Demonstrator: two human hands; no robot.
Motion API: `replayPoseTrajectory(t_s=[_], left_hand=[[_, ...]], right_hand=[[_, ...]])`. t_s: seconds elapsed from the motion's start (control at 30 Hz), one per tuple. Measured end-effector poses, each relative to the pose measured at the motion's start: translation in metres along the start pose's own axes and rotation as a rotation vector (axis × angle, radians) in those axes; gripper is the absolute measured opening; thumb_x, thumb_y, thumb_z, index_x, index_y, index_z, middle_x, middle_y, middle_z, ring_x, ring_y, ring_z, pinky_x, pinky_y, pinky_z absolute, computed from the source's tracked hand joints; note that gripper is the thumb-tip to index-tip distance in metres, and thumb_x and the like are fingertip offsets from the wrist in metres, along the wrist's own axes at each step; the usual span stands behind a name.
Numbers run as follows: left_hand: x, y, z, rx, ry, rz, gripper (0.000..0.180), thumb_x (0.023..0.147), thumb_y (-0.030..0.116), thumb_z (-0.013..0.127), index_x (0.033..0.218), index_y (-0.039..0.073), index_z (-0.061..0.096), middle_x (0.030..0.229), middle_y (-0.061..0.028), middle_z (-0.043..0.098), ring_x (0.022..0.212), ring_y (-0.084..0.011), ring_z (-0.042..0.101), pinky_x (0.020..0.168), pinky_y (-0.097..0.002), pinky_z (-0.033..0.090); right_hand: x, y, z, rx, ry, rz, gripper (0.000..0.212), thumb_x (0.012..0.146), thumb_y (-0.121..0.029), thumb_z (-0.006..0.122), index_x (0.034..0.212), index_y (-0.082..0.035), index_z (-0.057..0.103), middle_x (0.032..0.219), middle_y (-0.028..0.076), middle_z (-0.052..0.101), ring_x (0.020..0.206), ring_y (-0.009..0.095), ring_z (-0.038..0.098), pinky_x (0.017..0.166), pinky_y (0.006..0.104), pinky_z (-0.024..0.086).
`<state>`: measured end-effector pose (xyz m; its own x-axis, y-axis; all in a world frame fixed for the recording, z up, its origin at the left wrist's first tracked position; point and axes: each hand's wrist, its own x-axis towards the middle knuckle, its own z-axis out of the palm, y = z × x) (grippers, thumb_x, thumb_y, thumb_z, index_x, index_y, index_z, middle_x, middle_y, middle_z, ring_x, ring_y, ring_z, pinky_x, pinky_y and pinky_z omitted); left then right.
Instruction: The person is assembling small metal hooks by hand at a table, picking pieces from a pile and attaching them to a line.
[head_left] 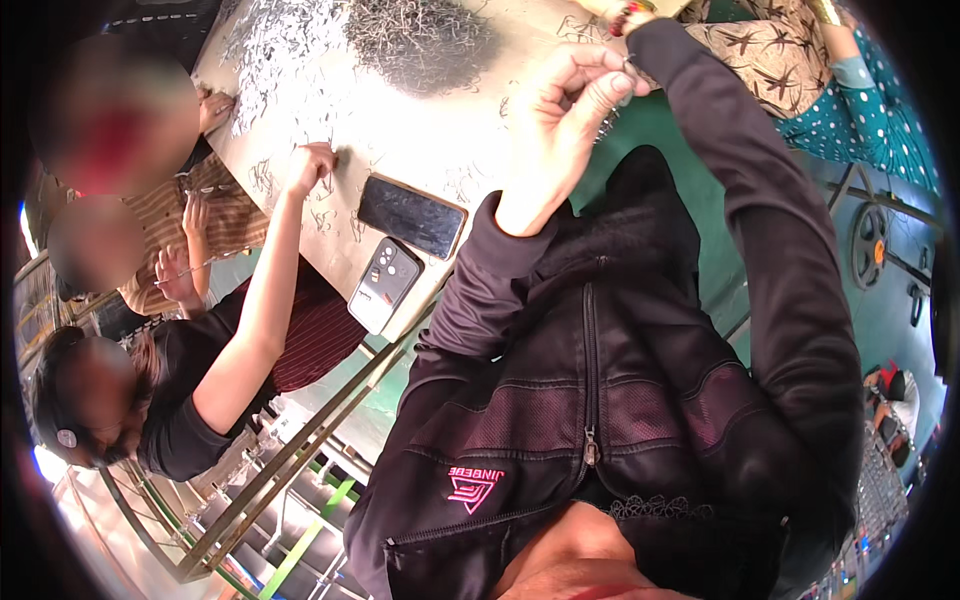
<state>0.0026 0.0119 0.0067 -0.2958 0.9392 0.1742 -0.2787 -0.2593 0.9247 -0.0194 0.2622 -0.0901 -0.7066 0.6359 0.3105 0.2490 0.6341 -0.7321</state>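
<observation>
My left hand (562,125) is raised over the near right edge of the pale table (420,150). Its thumb and fingertips are pressed together. A small greyish bit shows at the thumb tip, too small to name. My right hand (608,8) reaches up past the left one, with a red beaded bracelet (630,17) at the wrist. The top of the picture cuts it off, so its fingers are hidden. Beyond my hands, a dense heap of small dark bent wire-like pieces (415,40) lies on the table, with a looser grey spread (275,60) beside it.
A dark phone (412,215) and a light-backed phone (385,284) lie at the near table edge. A co-worker's hand (315,165) rests on the table at left, near scattered pieces. More people sit farther left. Someone in dotted teal clothing (850,120) is at the right.
</observation>
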Motion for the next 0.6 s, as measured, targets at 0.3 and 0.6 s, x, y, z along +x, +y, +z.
replayPoseTrajectory(t_s=[0.3,0.6], left_hand=[[0.004,-0.013,0.003,0.002,0.045,0.076,0.009,0.086,0.006,0.058,0.095,0.002,0.056,0.086,-0.0099,0.064,0.077,-0.0133,0.062,0.062,-0.0238,0.051],[-0.006,0.011,0.013,0.361,0.076,0.074,0.013,0.087,0.010,0.056,0.095,0.000,0.059,0.086,-0.0063,0.064,0.075,-0.0094,0.060,0.065,-0.0228,0.049]], right_hand=[[-0.131,-0.137,-0.103,0.678,0.114,0.061,0.024,0.080,-0.004,0.060,0.103,0.004,0.062,0.085,0.005,0.063,0.071,0.009,0.057,0.064,0.0214,0.047],[-0.177,-0.159,-0.110,0.585,0.252,0.077,0.036,0.078,0.005,0.063,0.113,0.001,0.058,0.088,0.006,0.062,0.077,0.010,0.060,0.071,0.0197,0.050]])
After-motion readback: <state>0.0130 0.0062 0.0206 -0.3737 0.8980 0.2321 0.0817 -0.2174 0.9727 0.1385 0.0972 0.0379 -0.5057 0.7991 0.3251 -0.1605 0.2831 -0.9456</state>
